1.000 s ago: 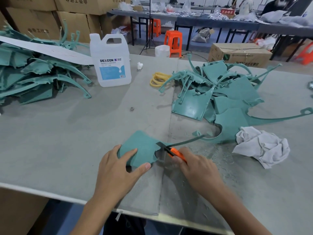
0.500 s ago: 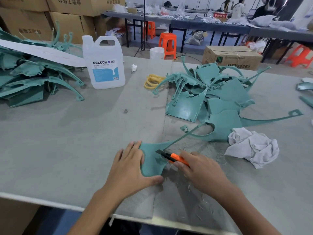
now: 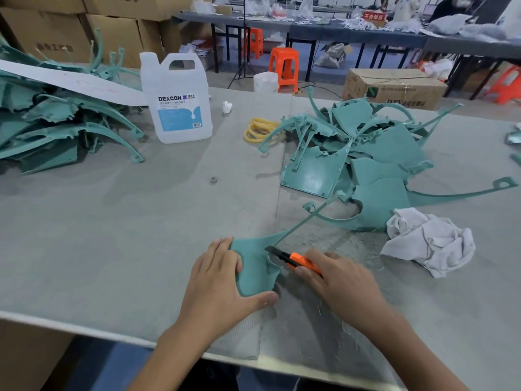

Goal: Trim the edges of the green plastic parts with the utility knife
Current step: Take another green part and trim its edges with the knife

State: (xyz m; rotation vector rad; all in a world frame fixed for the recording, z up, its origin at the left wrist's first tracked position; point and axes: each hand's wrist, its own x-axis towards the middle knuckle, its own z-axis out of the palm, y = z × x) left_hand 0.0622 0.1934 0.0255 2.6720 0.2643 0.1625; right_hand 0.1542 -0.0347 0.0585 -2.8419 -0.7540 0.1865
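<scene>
Now the green plastic part [image 3: 255,268] lies flat near the front edge of the worktop [image 3: 112,235], turned since a second ago. Its thin arm, which then ran off to the right, now points up and away toward the pile of green parts [image 3: 380,153]. The left hand [image 3: 222,286] has shifted with it: the fingers lie straight and close together over the part's left edge instead of its broad face. The thumb is spread wide along the near edge, pressing the part down. The right hand [image 3: 344,286] keeps its fingers curled round the orange utility knife [image 3: 303,262]. The blade tip now sits on the part's upper edge where the arm begins, rather than at the notch.

The white jug [image 3: 177,105] reads "DEXCON" above a blue label; the smaller print is too fine to read. The cardboard box [image 3: 394,86] beyond the worktop shows "DTY", then blurred characters. A red sign [image 3: 373,16] on the far table carries white Chinese characters — 不合格区.
</scene>
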